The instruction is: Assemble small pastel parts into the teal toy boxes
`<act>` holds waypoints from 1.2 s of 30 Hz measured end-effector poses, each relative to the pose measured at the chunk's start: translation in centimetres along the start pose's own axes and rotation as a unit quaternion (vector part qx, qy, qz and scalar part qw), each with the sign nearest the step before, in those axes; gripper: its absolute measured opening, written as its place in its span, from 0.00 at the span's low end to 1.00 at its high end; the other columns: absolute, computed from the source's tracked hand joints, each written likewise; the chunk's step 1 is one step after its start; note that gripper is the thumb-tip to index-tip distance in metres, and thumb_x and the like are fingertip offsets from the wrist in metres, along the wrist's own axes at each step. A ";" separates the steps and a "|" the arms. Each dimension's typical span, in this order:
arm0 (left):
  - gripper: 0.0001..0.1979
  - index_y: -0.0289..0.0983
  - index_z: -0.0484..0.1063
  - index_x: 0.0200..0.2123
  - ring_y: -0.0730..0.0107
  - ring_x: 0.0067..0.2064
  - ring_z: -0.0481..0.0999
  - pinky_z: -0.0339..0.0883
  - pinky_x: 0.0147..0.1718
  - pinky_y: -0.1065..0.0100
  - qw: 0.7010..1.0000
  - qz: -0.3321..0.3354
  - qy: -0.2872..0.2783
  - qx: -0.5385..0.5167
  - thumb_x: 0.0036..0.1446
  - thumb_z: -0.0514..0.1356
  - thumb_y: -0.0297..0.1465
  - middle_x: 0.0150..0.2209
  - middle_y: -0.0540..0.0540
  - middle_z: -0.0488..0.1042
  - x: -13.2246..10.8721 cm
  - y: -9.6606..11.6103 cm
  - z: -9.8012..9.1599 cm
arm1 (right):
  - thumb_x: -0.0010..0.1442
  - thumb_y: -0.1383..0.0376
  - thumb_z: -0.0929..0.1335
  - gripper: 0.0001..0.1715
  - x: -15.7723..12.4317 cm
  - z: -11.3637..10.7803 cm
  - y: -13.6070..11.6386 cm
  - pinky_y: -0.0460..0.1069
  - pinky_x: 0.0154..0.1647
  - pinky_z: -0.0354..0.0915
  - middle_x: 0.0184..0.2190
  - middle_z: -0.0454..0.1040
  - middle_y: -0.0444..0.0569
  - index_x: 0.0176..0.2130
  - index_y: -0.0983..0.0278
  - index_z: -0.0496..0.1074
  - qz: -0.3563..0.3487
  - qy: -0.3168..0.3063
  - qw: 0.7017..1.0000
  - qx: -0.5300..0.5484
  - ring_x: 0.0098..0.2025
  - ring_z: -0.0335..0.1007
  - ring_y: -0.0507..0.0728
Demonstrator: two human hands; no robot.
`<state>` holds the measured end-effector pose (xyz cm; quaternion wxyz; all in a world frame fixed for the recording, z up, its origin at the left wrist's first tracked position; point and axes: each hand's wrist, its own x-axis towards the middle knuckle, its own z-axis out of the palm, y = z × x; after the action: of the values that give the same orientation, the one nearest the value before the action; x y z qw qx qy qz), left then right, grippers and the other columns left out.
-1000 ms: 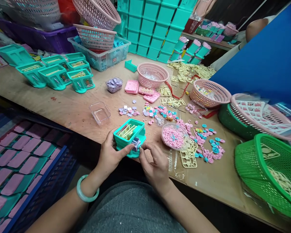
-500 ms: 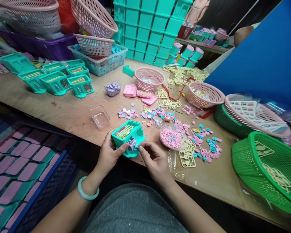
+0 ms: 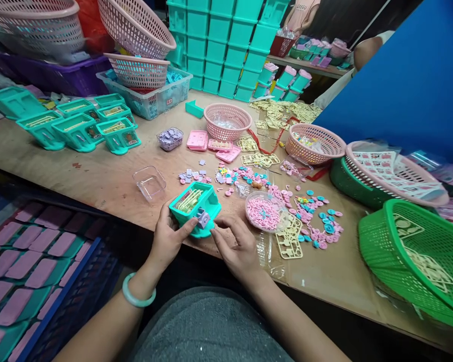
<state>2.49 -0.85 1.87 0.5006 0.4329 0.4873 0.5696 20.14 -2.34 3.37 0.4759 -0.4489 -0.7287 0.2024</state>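
Observation:
My left hand point(image 3: 168, 232) is closed around a small teal plastic box point(image 3: 212, 202), holding it tilted just above the table's front edge. Pale yellow sprue pieces point(image 3: 189, 200) fill its open top. A small lilac piece point(image 3: 203, 218) sits on the box's near side, by my left thumb. My right hand point(image 3: 239, 249) is at the box's right side, thumb and forefinger curled close together near its rounded base. What lies between those fingertips is too small to make out. A round tub of pink pieces point(image 3: 263, 211) stands right of the box.
Loose pink and blue swirl pieces point(image 3: 328, 228) lie to the right, near a green basket point(image 3: 381, 261). A clear tray point(image 3: 149, 183) is at left. Several filled teal boxes point(image 3: 119, 136) and pink baskets point(image 3: 227, 122) stand farther back. A person point(image 3: 302, 15) stands beyond stacked teal boxes point(image 3: 219, 50).
The lilac piece still sits on the box, which has turned slightly in my left hand. My right fingertips have drawn back a little from the lilac piece. The whole view has shifted slightly.

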 end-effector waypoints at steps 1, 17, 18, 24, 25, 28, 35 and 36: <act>0.33 0.39 0.63 0.56 0.57 0.55 0.77 0.72 0.54 0.58 1.000 0.006 -0.016 0.002 0.50 0.71 0.40 0.54 0.40 0.76 0.0 0.0 -0.2 | 0.65 0.67 0.69 0.13 0.3 -0.2 0.1 0.55 0.47 0.73 0.43 0.76 0.51 0.50 0.60 0.71 -0.006 -0.007 1.000 -0.005 0.46 0.75 0.59; 0.48 0.41 0.51 0.68 0.49 0.66 0.65 0.61 0.64 0.47 0.967 0.110 -0.018 0.228 0.50 0.71 0.42 0.66 0.33 0.61 0.6 -2.2 -2.0 | 0.61 0.66 0.70 0.40 3.0 0.5 2.2 0.66 0.65 0.63 0.62 0.60 0.56 0.66 0.53 0.54 -0.015 -0.085 0.996 -0.010 0.66 0.58 0.66; 0.52 0.41 0.50 0.68 0.48 0.66 0.65 0.62 0.63 0.47 0.966 0.114 -0.001 0.231 0.46 0.73 0.43 0.66 0.32 0.61 0.7 -2.3 -1.4 | 0.61 0.67 0.68 0.37 2.6 0.5 2.0 0.65 0.64 0.64 0.62 0.62 0.55 0.66 0.54 0.55 0.003 -0.077 0.997 0.013 0.65 0.60 0.65; 0.52 0.40 0.50 0.66 0.48 0.65 0.66 0.62 0.63 0.51 0.966 0.125 0.083 0.211 0.43 0.75 0.43 0.65 0.32 0.61 2.0 -1.9 -1.4 | 0.64 0.72 0.61 0.32 0.8 1.4 1.8 0.59 0.66 0.65 0.62 0.67 0.55 0.65 0.57 0.55 0.052 -0.123 0.981 0.138 0.64 0.65 0.59; 0.49 0.40 0.52 0.64 0.49 0.64 0.67 0.63 0.62 0.51 0.972 0.116 0.084 0.184 0.45 0.73 0.43 0.64 0.33 0.62 2.1 -1.7 -1.9 | 0.64 0.71 0.62 0.32 0.6 1.7 2.3 0.60 0.66 0.64 0.62 0.67 0.56 0.65 0.57 0.55 0.062 -0.108 0.986 0.113 0.65 0.65 0.59; 0.41 0.40 0.56 0.60 0.52 0.60 0.72 0.67 0.59 0.53 0.993 0.066 0.028 0.097 0.48 0.72 0.42 0.59 0.36 0.68 2.3 -1.4 -3.5 | 0.65 0.68 0.64 0.31 0.5 1.9 4.8 0.68 0.69 0.58 0.64 0.65 0.59 0.65 0.60 0.57 0.102 -0.050 0.994 -0.007 0.68 0.59 0.64; 0.43 0.42 0.55 0.66 0.49 0.67 0.64 0.58 0.66 0.49 0.970 0.050 -0.171 0.164 0.51 0.70 0.34 0.66 0.35 0.63 1.6 -1.5 -3.8 | 0.62 0.69 0.66 0.44 2.6 -0.5 4.6 0.70 0.71 0.51 0.73 0.49 0.54 0.71 0.53 0.46 -0.002 -0.123 0.992 -0.006 0.74 0.44 0.66; 0.47 0.42 0.52 0.69 0.48 0.69 0.61 0.56 0.67 0.48 0.963 0.060 -0.172 0.197 0.50 0.71 0.34 0.68 0.35 0.59 1.5 -1.5 -3.7 | 0.60 0.68 0.69 0.49 2.9 -0.8 4.1 0.71 0.71 0.49 0.74 0.45 0.54 0.72 0.52 0.44 -0.033 -0.166 0.986 -0.017 0.75 0.41 0.68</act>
<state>-1.09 0.22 -0.17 0.4461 0.6430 0.4699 0.4083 22.29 2.12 2.21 0.3475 -0.3931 -0.8151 0.2458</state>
